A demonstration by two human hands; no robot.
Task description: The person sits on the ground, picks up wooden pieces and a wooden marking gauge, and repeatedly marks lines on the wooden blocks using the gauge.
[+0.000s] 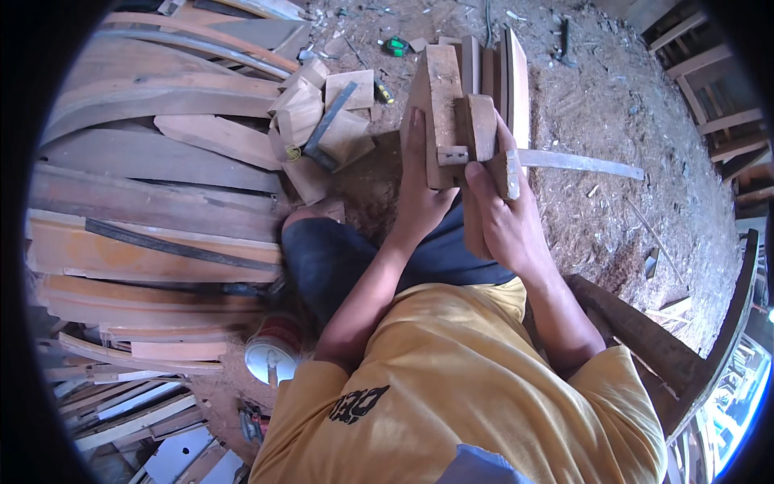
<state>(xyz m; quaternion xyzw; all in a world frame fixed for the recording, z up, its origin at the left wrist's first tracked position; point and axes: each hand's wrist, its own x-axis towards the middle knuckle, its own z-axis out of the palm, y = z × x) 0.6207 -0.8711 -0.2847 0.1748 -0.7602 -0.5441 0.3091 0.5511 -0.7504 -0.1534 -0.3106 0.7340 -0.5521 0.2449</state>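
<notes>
In front of my lap, my left hand [423,173] is wrapped round the left side of a wooden block [443,97], thumb along its edge. My right hand [512,218] grips a try square with a wooden stock [509,175]; its metal blade [580,161] sticks out to the right. The thumb of that hand also presses near a short upright wooden piece [482,127] against the block, and a small wooden peg [453,155] shows between the hands. Behind the block stand several boards [516,81]. How the pieces join is partly hidden by my fingers.
Curved planks [161,97] are stacked on the left. Wood offcuts [348,89] lie beside them, with another square [330,125] on top. A green tape measure [395,46] is on the shaving-covered floor [597,105]. A white bucket [272,355] stands by my left elbow; a wooden frame [645,339] is at right.
</notes>
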